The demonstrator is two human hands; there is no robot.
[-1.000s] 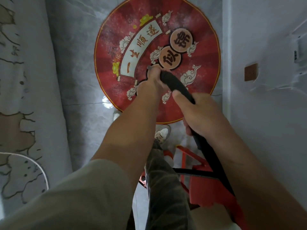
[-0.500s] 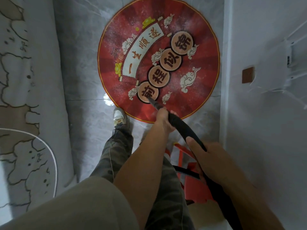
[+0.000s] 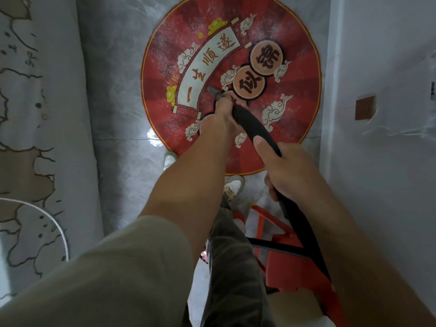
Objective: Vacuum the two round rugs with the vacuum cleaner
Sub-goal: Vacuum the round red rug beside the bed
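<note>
we find a round red rug (image 3: 304, 67) on a grey tiled floor (image 3: 118, 90), between a patterned cloth (image 3: 35, 114) at left and a white wall (image 3: 377, 185) at right. the left hand (image 3: 221, 119) grips the black wand (image 3: 252, 123) near its front; the right hand (image 3: 290, 171) grips it further back. the nozzle tip (image 3: 212, 90) lies over the rug beside its white scroll print; contact cannot be confirmed. the red vacuum body (image 3: 280, 267) stands below the right forearm. a pale shoe (image 3: 233, 185) stands just off the rug's near edge.
</note>
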